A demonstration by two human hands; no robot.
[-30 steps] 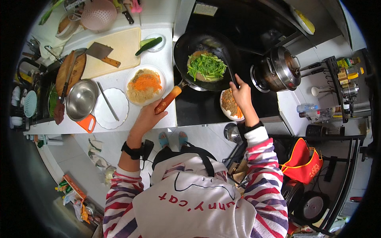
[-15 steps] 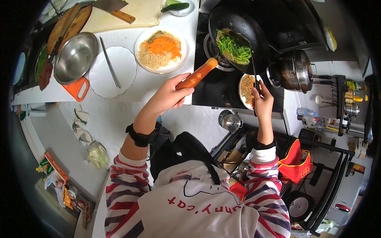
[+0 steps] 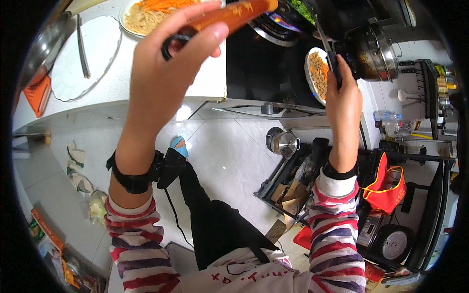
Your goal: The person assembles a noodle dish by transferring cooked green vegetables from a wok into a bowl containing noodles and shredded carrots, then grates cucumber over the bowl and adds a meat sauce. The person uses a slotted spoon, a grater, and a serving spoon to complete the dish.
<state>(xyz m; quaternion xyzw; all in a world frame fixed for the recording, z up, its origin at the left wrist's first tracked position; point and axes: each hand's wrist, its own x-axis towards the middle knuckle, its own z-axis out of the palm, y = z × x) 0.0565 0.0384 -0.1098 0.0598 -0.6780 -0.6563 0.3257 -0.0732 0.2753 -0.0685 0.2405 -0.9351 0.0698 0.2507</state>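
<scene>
Left hand (image 3: 168,68) grips smooth wooden handle (image 3: 233,16); right hand (image 3: 345,97), slim black handle (image 3: 333,62).

The fisheye head camera looked steeply down from head height, its twelve o'clock facing ahead across the stove (image 3: 254,75). Striped sleeves (image 3: 337,227) came in at five and seven o'clock. The left hand (image 3: 163,78), toward eleven, loomed largest, close under the lens; the floor (image 3: 227,156), at the dial's centre, lay well below.
</scene>
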